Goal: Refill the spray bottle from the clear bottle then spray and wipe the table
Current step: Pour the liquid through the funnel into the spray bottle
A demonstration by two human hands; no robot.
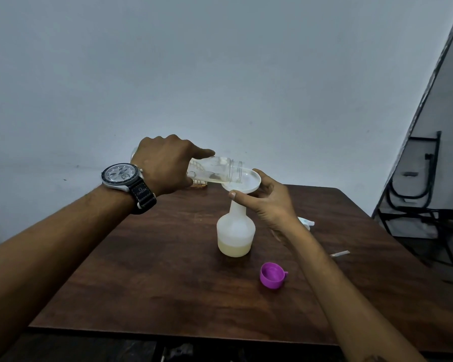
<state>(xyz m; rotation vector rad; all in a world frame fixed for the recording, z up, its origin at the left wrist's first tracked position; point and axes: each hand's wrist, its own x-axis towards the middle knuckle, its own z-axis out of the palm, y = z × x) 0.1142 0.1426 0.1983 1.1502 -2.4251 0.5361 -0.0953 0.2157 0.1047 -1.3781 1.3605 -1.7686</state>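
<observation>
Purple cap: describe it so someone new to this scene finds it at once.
Start at the dark wooden table. Near its middle stands a translucent white spray bottle with a funnel in its neck; the purple cap lies nearer the camera, to the bottle's right. It is the only brightly coloured thing there.
</observation>
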